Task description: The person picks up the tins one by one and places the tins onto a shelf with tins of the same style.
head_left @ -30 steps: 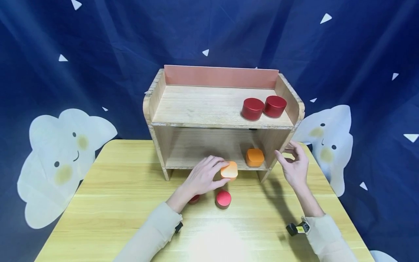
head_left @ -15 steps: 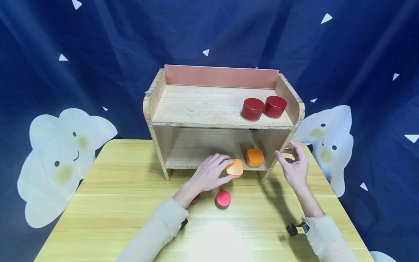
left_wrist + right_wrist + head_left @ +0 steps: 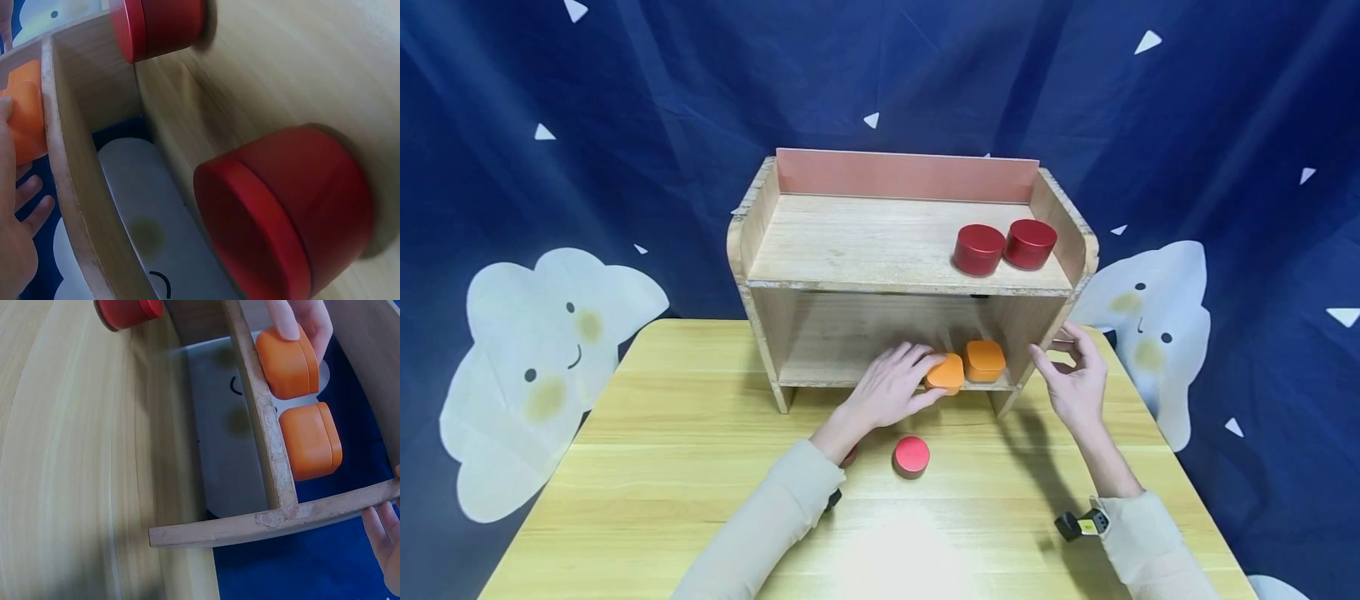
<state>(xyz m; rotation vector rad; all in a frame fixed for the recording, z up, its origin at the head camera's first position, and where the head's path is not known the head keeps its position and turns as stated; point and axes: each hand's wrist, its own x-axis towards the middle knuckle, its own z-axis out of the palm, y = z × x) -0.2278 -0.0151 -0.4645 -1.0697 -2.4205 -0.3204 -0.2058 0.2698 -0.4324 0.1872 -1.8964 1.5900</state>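
Observation:
My left hand (image 3: 891,387) pinches an orange rounded-square box (image 3: 945,373) between thumb and fingers, at the front edge of the lower shelf. A similar orange box (image 3: 984,361) sits just to its right on that shelf; in the right wrist view a narrow gap lies between the held box (image 3: 287,362) and the other one (image 3: 310,442). My right hand (image 3: 1078,379) holds the right side panel (image 3: 344,503) of the wooden shelf unit (image 3: 880,289), thumb at its front edge and fingers on the outer face.
Two dark red round tins (image 3: 979,250) stand on the upper shelf, at the right. On the table (image 3: 700,483) before the unit is a red tin (image 3: 912,457); another red tin (image 3: 850,456) is mostly hidden by my left wrist. A blue curtain (image 3: 880,75) hangs behind.
My left hand has moved right and inward with the orange box, bringing it from in front of the lower shelf to beside the other orange box. The right hand has stayed put.

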